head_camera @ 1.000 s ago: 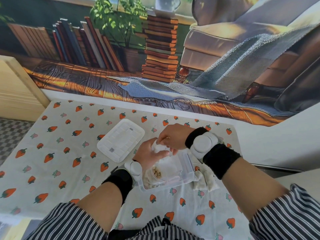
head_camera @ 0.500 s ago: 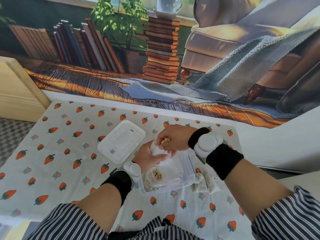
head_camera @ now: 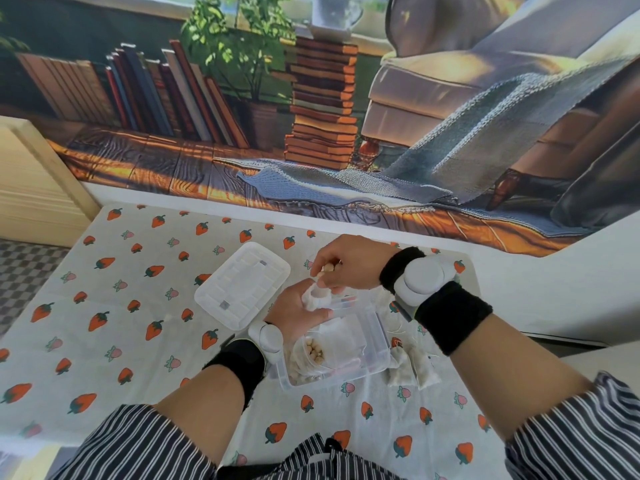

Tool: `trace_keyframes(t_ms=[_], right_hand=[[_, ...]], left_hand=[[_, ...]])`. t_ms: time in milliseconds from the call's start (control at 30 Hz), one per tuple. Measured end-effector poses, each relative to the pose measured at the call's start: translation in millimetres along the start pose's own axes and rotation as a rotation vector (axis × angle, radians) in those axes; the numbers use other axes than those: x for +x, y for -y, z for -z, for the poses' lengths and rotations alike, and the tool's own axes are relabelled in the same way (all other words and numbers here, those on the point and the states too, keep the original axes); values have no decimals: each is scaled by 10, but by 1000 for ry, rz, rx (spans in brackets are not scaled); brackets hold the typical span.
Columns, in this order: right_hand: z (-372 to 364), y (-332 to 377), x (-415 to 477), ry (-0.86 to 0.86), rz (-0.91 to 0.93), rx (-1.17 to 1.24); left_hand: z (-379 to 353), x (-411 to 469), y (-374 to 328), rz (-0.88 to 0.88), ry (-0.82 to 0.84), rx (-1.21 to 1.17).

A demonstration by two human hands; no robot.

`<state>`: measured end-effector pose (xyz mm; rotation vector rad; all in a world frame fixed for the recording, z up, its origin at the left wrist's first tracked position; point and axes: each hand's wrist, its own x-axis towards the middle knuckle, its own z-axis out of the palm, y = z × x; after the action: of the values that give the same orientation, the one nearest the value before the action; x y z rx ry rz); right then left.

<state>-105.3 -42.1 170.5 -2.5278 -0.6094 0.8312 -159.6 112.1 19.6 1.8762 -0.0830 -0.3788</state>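
Head view, left hand: your left hand (head_camera: 298, 310) was curled round a small white pouch (head_camera: 317, 297), gripping it with the mouth turned up, just above the far end of the clear box (head_camera: 375, 344).
Head view, right hand: your right hand (head_camera: 346, 263) hung directly over the pouch, its fingertips pinched on a few pale round pieces (head_camera: 328, 268) and almost touching the cloth.
Pouch: it looked crumpled and soft. I could not tell how wide its mouth stood.
Clear box: it sat on the tabletop (head_camera: 121, 323) in front of you, with an open bag (head_camera: 313, 349) of the same pieces lying inside, near your left wrist.
Lid: the lid (head_camera: 242, 284) lay flat just left of the box, apart from both hands.
Filled pouches: the filled pouches (head_camera: 412, 367) lay against the right side of the box.
Doing it well: by my reading, you needed to spread the pouch mouth with your left thumb and forefinger before letting go, then lower the pinch into the opening and release there.
Where to work: over the box was the right place, since any dropped piece would land inside it.
Risk: a slack mouth could have let pieces bounce off the cloth and roll across the tabletop.
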Motion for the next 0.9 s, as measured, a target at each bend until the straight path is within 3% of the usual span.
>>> trace_keyframes(t_ms=[333, 633, 900], right_hand=[[-79, 18, 65, -17, 38, -220], [-42, 4, 2, -37, 24, -170], [-30, -219, -72, -77, -120, -48]], left_hand=[[26, -45, -127, -4, -16, -25], [-6, -33, -120, 5, -41, -55], [-9, -29, -79, -22, -73, -7]])
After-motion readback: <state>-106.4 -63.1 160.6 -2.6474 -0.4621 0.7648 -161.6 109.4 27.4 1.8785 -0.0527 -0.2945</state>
